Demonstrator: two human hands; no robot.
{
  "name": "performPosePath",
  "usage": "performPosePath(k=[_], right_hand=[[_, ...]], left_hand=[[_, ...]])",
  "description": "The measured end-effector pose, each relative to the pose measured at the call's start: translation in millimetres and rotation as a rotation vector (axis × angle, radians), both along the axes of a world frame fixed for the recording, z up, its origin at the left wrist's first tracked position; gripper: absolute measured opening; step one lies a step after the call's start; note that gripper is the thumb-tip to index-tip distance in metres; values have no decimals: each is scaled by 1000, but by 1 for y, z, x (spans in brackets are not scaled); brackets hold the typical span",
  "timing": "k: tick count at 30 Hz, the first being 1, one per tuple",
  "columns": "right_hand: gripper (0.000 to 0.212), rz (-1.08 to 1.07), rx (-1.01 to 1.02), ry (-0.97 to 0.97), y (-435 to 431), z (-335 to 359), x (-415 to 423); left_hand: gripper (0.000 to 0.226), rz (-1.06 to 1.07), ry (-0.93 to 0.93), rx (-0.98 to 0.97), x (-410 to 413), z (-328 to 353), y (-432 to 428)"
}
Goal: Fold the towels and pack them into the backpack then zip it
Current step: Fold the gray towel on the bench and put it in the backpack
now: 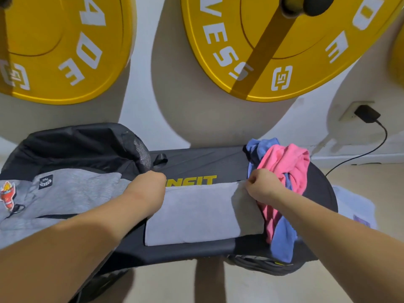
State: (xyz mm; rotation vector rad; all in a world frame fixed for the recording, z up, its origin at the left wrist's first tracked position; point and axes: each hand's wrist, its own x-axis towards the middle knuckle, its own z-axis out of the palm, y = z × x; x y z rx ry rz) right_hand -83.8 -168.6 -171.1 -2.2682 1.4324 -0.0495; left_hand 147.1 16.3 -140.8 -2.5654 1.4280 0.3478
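A grey towel (196, 213) lies flat on the black bench (196, 160), folded into a rectangle. My left hand (148, 189) grips its far left corner. My right hand (262, 186) pinches its far right corner. A grey and black backpack (72, 171) lies on the left end of the bench, its black top part lifted up. A crumpled pink towel (286, 165) and a blue towel (282, 241) are heaped together at the right end of the bench, right beside my right hand.
Two big yellow weight plates (273, 47) hang on the white wall behind the bench. A black charger (368, 114) sits in a wall socket at the right, its cable running down to the floor. A white cloth (354, 204) lies on the floor at the right.
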Motion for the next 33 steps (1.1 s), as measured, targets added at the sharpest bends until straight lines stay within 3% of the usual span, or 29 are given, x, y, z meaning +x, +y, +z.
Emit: performPosePath(k=[4, 8, 13, 15, 17, 21, 24, 27, 29, 33], right_hand=[[22, 168, -109, -98, 6, -24, -1], [39, 401, -202, 100, 3, -33, -1], [25, 405, -161, 106, -4, -28, 1], [15, 418, -100, 106, -6, -24, 1], [19, 404, -4, 97, -6, -20, 2], [20, 311, 254, 153, -1, -9, -1], [26, 224, 496, 78, 13, 3, -7], [31, 196, 675, 74, 25, 11, -11], [34, 181, 655, 95, 29, 11, -12], [43, 138, 608, 155, 31, 8, -12]], left_hand=[[30, -141, 49, 32, 7, -27, -10], [58, -88, 193, 141, 19, -38, -14], [34, -99, 164, 270, 16, -28, -24], [40, -76, 141, 357, 12, -19, -30], [46, -24, 159, 383, 12, -8, -42], [31, -57, 8, 176, 22, 13, -83], [21, -102, -30, -126, 27, 15, -116], [41, -132, 103, -347, 19, 7, -134], [51, -143, 156, -334, 7, 2, -127], [33, -21, 129, -106, -21, -13, -81]])
